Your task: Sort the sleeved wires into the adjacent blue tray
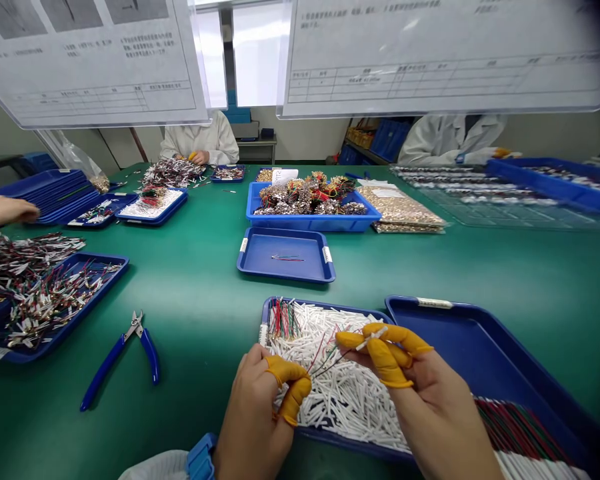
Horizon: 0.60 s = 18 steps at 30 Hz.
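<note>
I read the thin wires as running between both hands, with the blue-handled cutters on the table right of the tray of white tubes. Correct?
No: the blue-handled cutters lie left of the tray of white tubes, as the head view shows. The thin wires do run between the left hand and right hand.

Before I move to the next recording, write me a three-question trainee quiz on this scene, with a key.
1. True or false: the blue-handled cutters lie inside a tray.
2. What colour are the wearer's finger covers? A) white B) yellow C) blue
3. Which of the wearer's hands pinches the raised white tube?

Key:
1. False; they lie on the green tabletop.
2. B
3. The right hand.
</note>
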### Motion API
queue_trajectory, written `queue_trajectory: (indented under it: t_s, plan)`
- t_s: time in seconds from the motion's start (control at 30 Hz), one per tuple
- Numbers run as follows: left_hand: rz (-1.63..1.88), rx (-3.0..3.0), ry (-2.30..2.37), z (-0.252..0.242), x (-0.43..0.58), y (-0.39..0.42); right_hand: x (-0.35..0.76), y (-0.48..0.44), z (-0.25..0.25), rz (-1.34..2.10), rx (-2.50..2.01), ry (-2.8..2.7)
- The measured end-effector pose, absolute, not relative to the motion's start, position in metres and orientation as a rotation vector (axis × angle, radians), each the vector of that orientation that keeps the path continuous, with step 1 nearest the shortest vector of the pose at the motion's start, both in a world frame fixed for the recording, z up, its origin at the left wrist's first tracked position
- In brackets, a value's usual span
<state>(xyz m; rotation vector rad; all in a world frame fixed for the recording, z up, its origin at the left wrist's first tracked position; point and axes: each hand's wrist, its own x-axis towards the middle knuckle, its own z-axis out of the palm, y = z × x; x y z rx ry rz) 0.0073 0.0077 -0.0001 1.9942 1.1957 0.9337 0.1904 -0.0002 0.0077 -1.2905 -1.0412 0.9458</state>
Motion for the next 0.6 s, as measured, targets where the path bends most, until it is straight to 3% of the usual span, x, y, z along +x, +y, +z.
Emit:
queue_trajectory:
  t_s: [0.23,0.6]
  plan:
    - [0.906,1.994,1.199,0.002,0.007,0.008,0.189,-0.002,0.007,0.856,-1.269,-1.036]
    - [0.907,2.025,1.168,0.004,0.007,0.006,0.177,-0.001,0.013,1.167,-1.123,-0.872]
